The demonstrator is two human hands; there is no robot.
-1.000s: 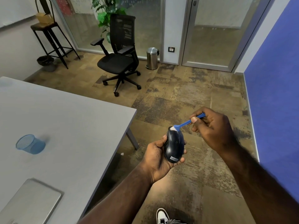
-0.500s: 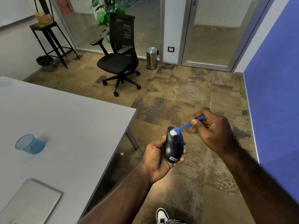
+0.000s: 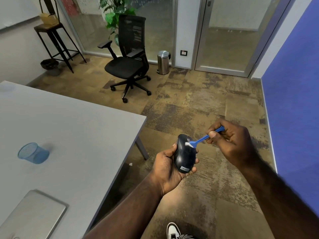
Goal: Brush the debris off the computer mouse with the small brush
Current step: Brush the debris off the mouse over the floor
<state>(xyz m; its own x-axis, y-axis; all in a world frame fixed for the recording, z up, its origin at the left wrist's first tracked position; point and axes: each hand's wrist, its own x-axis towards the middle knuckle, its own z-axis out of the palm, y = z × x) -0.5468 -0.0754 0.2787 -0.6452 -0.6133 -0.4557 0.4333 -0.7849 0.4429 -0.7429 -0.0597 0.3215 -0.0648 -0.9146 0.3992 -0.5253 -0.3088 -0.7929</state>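
A white shoe (image 3: 173,232) shows at the bottom edge. On the grey table (image 3: 72,135), a closed laptop (image 3: 32,216) lies at the near edge, a blue mesh cup (image 3: 32,153) on its side farther in. Off the table's right edge, the left hand (image 3: 168,167) cups the black computer mouse (image 3: 183,155) over the floor. The right hand (image 3: 230,141) pinches the small blue brush (image 3: 203,138) — white bristles on the mouse's top. Beyond — an office chair (image 3: 129,61).

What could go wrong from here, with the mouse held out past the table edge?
The mouse sits upright in the left hand over bare floor, not the table; a hard stroke could knock it loose and drop it. The right hand pinches the small brush far back on its thin handle, so the bristle end may flex or skid. Loosened debris would fall to the floor.
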